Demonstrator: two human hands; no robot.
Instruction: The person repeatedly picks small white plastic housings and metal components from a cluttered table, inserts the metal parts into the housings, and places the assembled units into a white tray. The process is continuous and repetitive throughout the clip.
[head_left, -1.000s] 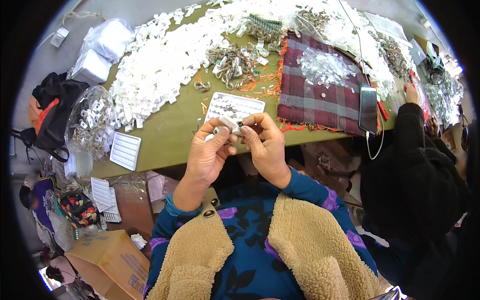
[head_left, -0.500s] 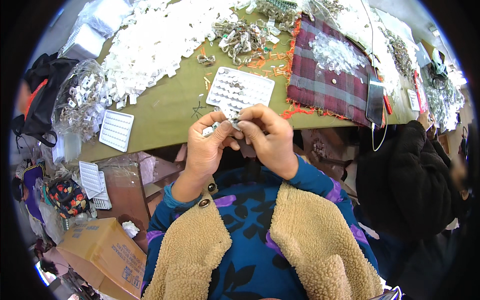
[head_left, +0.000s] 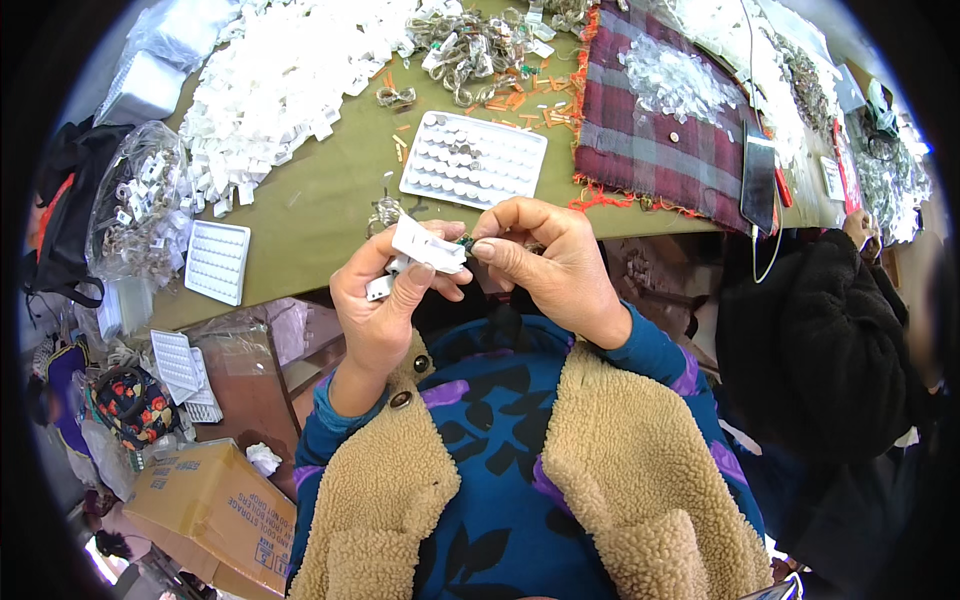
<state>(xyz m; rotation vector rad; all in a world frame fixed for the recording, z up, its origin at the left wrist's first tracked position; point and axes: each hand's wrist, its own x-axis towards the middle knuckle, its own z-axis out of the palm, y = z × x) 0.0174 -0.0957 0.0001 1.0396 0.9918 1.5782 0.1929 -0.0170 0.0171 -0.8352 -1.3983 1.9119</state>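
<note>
My left hand [head_left: 372, 305] is closed around a white plastic housing [head_left: 428, 246], with a second small white piece [head_left: 380, 288] tucked lower among its fingers. A thin coiled wire [head_left: 386, 213] sticks out beyond the left fingertips. My right hand [head_left: 555, 262] pinches a small dark green part [head_left: 466, 243] at the housing's right end; its exact kind is too small to tell. Just beyond both hands lies a white tray [head_left: 412, 184] holding rows of round white pieces.
White plastic pieces [head_left: 265, 90] heap at the far left, beside bundled wires [head_left: 470, 50]. Orange bits [head_left: 515, 100] are scattered near a plaid cloth [head_left: 660, 150] bearing clear pieces. A phone [head_left: 758, 185] lies at its edge. Another tray [head_left: 216, 262] rests left; a person in black [head_left: 820, 340] sits right.
My left hand has moved left and turned, bringing the white housing into plain view. The right hand has shifted slightly right, and the green part now shows at its fingertips.
</note>
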